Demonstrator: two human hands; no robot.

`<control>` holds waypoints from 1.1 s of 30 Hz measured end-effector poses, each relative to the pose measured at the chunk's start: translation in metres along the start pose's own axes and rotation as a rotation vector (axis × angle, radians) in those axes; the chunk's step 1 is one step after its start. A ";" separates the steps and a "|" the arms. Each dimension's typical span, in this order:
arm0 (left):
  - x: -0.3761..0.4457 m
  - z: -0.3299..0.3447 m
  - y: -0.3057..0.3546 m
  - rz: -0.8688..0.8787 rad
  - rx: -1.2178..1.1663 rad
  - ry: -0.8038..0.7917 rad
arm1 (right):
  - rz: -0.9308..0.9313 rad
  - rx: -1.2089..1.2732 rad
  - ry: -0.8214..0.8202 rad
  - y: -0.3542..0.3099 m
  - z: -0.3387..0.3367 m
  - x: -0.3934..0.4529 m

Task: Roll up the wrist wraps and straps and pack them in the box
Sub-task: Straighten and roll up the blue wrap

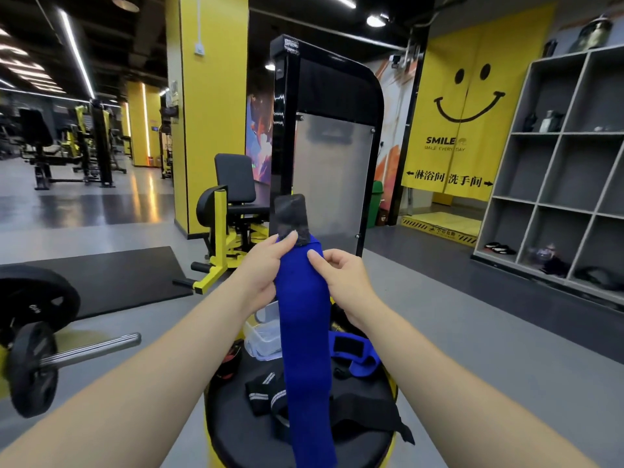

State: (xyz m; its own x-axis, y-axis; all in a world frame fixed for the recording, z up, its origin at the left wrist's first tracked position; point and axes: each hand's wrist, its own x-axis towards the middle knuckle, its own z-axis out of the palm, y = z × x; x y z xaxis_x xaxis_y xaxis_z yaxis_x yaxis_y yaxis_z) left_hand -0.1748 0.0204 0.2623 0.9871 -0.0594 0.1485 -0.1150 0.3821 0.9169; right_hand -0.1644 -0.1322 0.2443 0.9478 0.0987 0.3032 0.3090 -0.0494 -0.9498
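A royal-blue wrist wrap [305,339] tipped with a black fastening patch [291,216] hangs above a black padded seat [250,430] edged in yellow, where a black strap with white stripes [265,395] lies left of the wrap and a blue strap with black panels [354,354] lies to its right. Just behind the striped strap sits a clear plastic box [261,339]. Far behind the wrap to the right, a yellow curtain [462,106] carries a black smiley face and black lettering beside grey shelves [553,170].
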 end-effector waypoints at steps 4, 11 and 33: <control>0.017 -0.006 -0.014 0.032 -0.057 0.094 | 0.078 -0.012 -0.140 0.017 -0.003 0.000; 0.051 -0.026 -0.067 -0.100 -0.023 0.001 | 0.260 -0.022 -0.232 0.072 -0.008 0.014; 0.205 -0.133 -0.269 -0.372 0.031 0.250 | 0.276 -1.162 -0.183 0.409 -0.054 0.190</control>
State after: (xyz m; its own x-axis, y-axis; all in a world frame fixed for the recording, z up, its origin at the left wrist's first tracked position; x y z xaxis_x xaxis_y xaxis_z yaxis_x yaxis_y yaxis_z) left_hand 0.0731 0.0283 -0.0037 0.9581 0.0387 -0.2837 0.2531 0.3487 0.9024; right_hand 0.1461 -0.1874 -0.0822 0.9969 0.0785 -0.0038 0.0733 -0.9461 -0.3155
